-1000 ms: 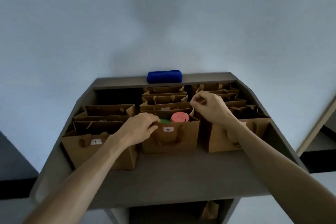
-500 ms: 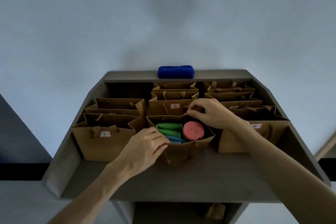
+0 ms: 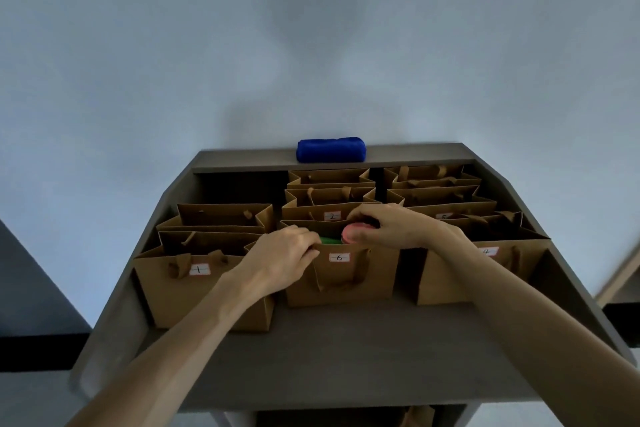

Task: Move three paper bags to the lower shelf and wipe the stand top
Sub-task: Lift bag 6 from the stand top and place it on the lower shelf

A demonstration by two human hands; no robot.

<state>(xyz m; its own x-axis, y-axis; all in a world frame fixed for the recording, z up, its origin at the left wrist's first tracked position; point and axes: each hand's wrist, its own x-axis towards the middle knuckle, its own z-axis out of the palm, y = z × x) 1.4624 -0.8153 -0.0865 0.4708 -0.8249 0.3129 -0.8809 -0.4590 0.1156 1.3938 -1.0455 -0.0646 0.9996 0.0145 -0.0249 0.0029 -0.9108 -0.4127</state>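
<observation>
Several brown paper bags stand in rows on the grey stand top (image 3: 346, 364). The front middle bag, labelled 6 (image 3: 346, 274), holds a pink round lid (image 3: 349, 233) and something green. My left hand (image 3: 280, 256) pinches its front rim at the left. My right hand (image 3: 391, 225) curls over the bag's mouth by the pink lid and grips its back rim. Bag 1 (image 3: 194, 291) stands to the left, bag 4 (image 3: 485, 270) to the right, bag 2 (image 3: 325, 215) behind.
A rolled blue cloth (image 3: 330, 150) lies on the raised back ledge by the wall. Below the front edge, part of a brown bag (image 3: 419, 417) shows on the lower shelf. A wooden frame (image 3: 620, 274) leans at the right edge.
Bag 6 was tipped toward me with its contents showing half a second ago; now it stands upright again. My right hand has moved down onto its mouth. The view has shifted.
</observation>
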